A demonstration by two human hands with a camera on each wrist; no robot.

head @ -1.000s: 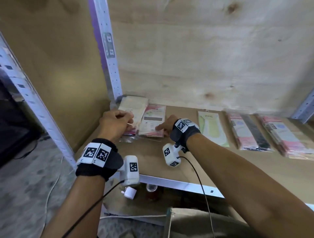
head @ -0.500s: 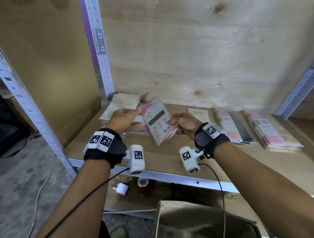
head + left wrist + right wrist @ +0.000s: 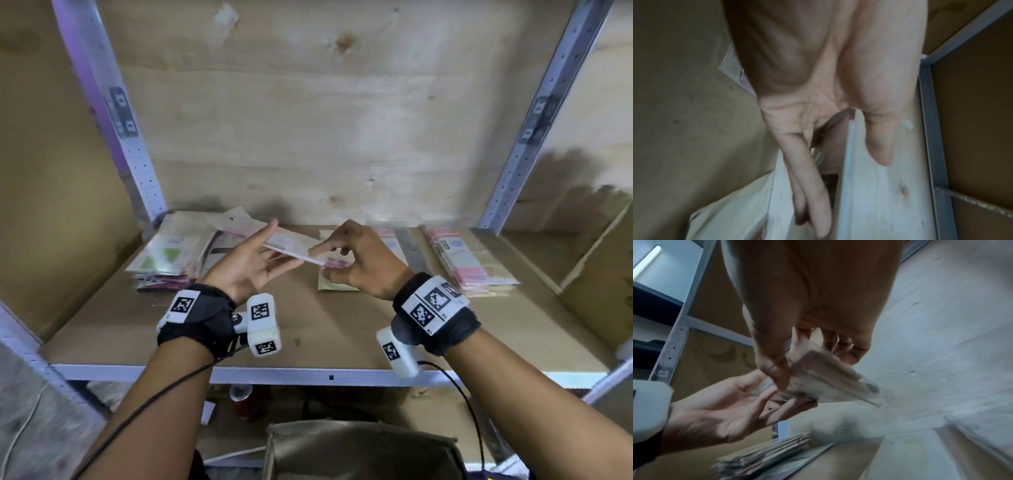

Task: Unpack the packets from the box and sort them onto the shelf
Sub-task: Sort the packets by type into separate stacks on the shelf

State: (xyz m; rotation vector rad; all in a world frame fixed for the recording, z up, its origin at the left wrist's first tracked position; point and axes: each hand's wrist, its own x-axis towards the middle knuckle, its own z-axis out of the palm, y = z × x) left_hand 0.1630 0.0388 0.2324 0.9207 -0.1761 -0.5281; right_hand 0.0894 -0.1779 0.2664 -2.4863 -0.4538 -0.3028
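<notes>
Nearest, a cardboard box [image 3: 363, 448] sits below the shelf [image 3: 308, 371] edge. Above the shelf board, the left hand [image 3: 251, 265] lies palm-up, fingers [image 3: 766, 395] straight under a pink packet [image 3: 294, 251]. The right hand [image 3: 359, 263] pinches that packet's other end between thumb and fingers. Behind them, one heap of packets [image 3: 171, 257] lies at the shelf's left and a pink stack [image 3: 466, 260] at its right, against the plywood back panel [image 3: 308, 137].
</notes>
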